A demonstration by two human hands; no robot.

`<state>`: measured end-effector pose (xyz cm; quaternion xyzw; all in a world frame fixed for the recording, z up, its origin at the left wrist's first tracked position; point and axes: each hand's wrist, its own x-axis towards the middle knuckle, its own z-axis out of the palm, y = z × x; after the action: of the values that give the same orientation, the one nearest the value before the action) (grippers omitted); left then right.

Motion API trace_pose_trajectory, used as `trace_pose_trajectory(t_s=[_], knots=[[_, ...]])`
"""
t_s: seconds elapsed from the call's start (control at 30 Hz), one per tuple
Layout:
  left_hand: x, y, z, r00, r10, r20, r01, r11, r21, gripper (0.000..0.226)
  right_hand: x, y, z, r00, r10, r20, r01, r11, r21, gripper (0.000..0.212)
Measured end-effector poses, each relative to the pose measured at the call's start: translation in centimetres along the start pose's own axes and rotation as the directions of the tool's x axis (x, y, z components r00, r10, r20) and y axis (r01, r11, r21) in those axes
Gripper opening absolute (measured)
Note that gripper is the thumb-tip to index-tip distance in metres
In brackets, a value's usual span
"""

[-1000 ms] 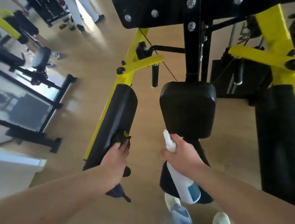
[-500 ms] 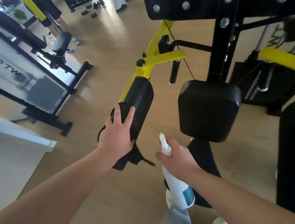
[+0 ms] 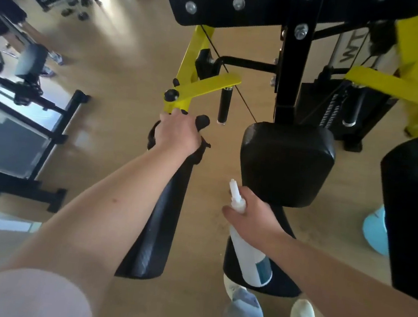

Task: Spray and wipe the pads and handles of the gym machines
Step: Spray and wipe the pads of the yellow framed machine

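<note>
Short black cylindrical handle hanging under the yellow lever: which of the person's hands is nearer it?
Left. The left hand, gripping a dark cloth on the long black pad, sits beside the short black handle; the right hand, gripping the white spray bottle, is far below it.

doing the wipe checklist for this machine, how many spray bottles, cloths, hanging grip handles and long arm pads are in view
spray bottle: 1
cloth: 1
hanging grip handles: 2
long arm pads: 2
total: 6
</note>
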<state>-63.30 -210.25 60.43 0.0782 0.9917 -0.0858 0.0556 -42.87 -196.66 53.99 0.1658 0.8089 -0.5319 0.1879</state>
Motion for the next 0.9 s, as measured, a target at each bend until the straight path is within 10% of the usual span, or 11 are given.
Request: trace_pose_trajectory(t_s=[0.17, 0.67, 0.9], knots=[[-4.4, -1.6, 0.7, 0.994, 0.111, -0.003, -0.111, 0.992, 0.057, 0.050, -0.5, -0.1, 0.4, 0.999, -0.021, 0.028, 0.022, 1.000, -0.017, 0.031], [-25.0, -4.0, 4.2, 0.985, -0.156, -0.078, 0.167, 0.974, 0.156, 0.082, -6.0, 0.8, 1.8, 0.965, -0.151, 0.214, 0.178, 0.978, -0.110, 0.033], [-29.3, -3.7, 6.8, 0.893, -0.366, -0.263, 0.339, 0.930, -0.142, 0.084, -8.4, 2.6, 0.8, 0.952, -0.185, 0.244, 0.215, 0.971, -0.105, 0.036]])
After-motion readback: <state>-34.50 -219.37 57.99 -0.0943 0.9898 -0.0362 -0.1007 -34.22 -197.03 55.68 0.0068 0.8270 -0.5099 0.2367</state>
